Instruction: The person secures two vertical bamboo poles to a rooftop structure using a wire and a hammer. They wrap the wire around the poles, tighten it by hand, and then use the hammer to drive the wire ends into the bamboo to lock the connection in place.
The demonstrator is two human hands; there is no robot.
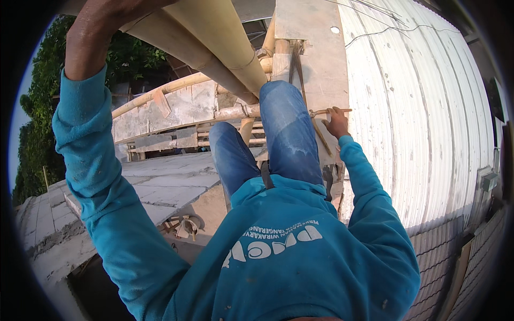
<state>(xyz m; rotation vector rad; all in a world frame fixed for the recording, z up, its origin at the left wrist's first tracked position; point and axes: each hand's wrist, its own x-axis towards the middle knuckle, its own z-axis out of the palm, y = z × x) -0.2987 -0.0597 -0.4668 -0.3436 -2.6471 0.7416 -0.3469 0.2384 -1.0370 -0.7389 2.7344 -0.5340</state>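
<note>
My left hand (115, 12) reaches up against thick bamboo poles (211, 37) at the top left, its fingers mostly out of frame. My right hand (336, 122) grips a thin brown stick (322, 111) beside my right leg. A long dark, fibrous strip (301, 85) runs down past my knee near that hand. My jeans-clad knees (281, 107) are bent below the poles. A horizontal bamboo rail (234, 112) with a lashing crosses behind them, alongside a pale board (321, 64).
A white corrugated metal roof (407, 134) fills the right. Below left lie grey block surfaces (160, 187) with a dark opening (85, 289). Bamboo framing with panels (160, 109) stands beyond, with trees (35, 134) at the far left and grey tiled roofing (433, 273) at lower right.
</note>
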